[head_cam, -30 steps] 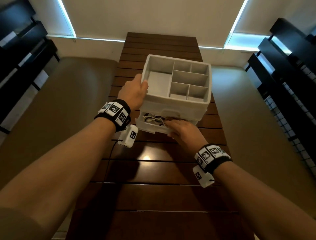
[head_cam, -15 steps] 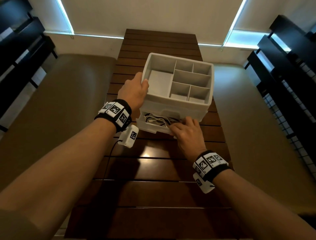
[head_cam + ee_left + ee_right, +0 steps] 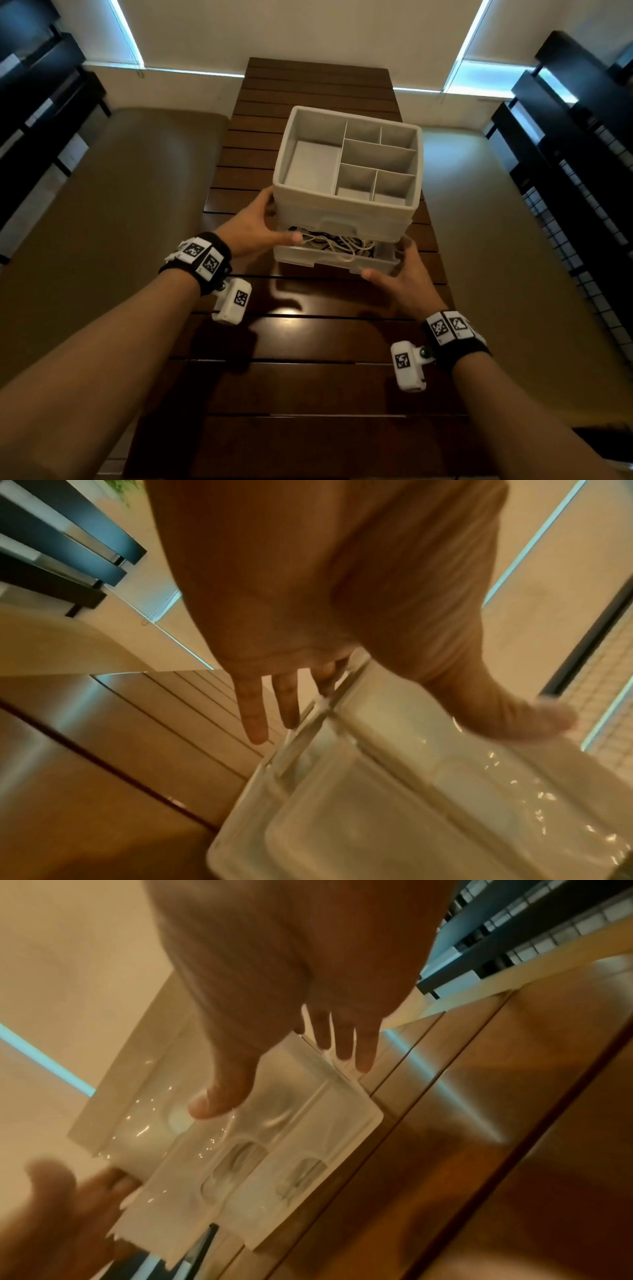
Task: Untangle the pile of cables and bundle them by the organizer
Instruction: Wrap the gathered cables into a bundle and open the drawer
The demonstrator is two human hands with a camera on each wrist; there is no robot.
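Cables (image 3: 337, 244), pale and dark, lie tangled in the pulled-out lower drawer (image 3: 329, 260) of a white plastic organizer (image 3: 346, 216). The drawer is translucent, with a moulded handle recess. The organizer is boxy with rounded corners; its open top is split by thin walls into one large compartment on the left and five smaller ones on the right. It stands on a dark, glossy slatted wooden tabletop (image 3: 308, 342). The left hand (image 3: 255, 226) has its fingers spread against the organizer's left side, thumb at the drawer's corner. The right hand (image 3: 404, 274) is spread around the drawer's right front corner, thumb on its front. Each wrist wears a black band with square black-and-white coded tags; no writing is legible.
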